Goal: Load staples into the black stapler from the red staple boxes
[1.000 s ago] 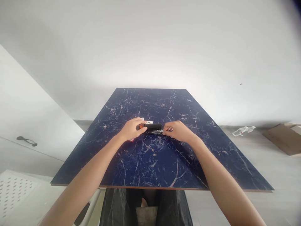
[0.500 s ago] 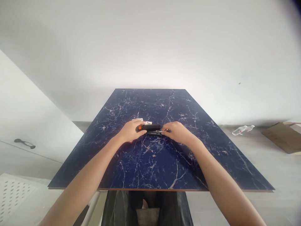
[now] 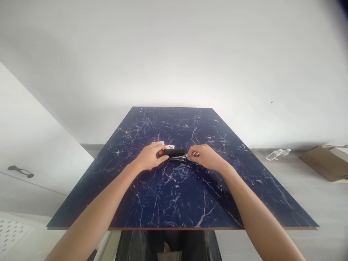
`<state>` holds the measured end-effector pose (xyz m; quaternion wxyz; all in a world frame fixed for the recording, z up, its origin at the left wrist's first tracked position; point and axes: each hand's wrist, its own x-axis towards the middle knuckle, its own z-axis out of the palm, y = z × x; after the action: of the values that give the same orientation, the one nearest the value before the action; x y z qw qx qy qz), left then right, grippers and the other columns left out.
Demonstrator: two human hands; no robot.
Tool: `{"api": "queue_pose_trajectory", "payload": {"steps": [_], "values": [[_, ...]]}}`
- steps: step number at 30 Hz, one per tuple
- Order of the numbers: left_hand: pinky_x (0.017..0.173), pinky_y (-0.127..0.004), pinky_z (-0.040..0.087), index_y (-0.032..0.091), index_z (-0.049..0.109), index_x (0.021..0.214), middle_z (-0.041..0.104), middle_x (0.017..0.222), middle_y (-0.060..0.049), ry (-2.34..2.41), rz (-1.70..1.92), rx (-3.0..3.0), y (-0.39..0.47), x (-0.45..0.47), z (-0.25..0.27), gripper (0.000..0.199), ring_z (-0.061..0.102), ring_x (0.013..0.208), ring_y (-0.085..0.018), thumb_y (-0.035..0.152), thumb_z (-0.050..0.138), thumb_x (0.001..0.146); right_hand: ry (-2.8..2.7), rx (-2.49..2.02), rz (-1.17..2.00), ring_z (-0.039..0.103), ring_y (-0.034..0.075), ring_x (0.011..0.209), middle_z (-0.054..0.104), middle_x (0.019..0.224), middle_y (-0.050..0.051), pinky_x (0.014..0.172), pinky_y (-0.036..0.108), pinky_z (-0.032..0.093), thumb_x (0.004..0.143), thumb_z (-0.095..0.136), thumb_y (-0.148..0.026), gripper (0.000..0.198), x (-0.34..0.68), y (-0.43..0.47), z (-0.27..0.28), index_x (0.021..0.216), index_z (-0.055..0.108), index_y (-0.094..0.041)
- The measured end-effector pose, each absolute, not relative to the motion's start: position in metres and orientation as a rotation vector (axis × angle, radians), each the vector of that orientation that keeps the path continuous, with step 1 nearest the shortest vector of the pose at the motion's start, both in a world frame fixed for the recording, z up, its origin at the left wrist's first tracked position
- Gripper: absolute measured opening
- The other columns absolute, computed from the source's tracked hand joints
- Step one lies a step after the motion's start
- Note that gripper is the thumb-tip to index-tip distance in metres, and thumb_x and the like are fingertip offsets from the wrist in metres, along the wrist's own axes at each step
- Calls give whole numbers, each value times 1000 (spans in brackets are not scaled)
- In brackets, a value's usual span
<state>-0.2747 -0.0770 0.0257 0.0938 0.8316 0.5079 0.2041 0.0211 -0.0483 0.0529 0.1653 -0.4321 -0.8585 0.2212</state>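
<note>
A black stapler (image 3: 175,153) with an orange patch at its left end lies across the middle of the blue table. My left hand (image 3: 152,156) is closed around that end, fingers behind and thumb in front. At the opposite end, my right hand (image 3: 201,155) pinches a small silvery metal piece (image 3: 186,156) between thumb and fingers; whether it is loose or part of the stapler, I cannot tell. A white and red card or packet (image 3: 169,146) shows behind the stapler, partly hidden by my left hand.
The blue marble-patterned table (image 3: 174,203) stands against a white wall (image 3: 174,54). On the floor to the right are a clear plastic bottle (image 3: 277,154) and a cardboard box (image 3: 323,163). A white cabinet with a dark handle (image 3: 21,171) is on the left.
The view has shifted slightly, so the table sits lower. Both hands stay at the stapler. The right fingertips seem slightly farther from its body, with more of the silvery piece showing.
</note>
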Motion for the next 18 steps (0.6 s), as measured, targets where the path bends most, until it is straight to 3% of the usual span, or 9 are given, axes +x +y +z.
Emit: {"api": "queue_pose_trajectory", "payload": {"steps": [13, 18], "values": [[106, -51, 46, 26, 65, 129, 59, 141, -11, 1512, 601, 2473, -77, -276, 24, 50, 52, 134, -34, 59, 52, 94, -2509, -1178, 563, 69, 19, 87, 76, 93, -1, 77, 29, 49, 86, 66, -28, 8, 16, -46, 45, 87, 74, -28], [89, -42, 55, 29, 64, 130, 66, 131, -10, 1473, 552, 2462, -77, -283, 29, 51, 64, 115, -31, 59, 59, 89, -2486, -1360, 499, 68, 21, 79, 74, 91, 3, 67, 31, 48, 88, 63, -40, 15, 30, -47, 58, 85, 68, -26]]}}
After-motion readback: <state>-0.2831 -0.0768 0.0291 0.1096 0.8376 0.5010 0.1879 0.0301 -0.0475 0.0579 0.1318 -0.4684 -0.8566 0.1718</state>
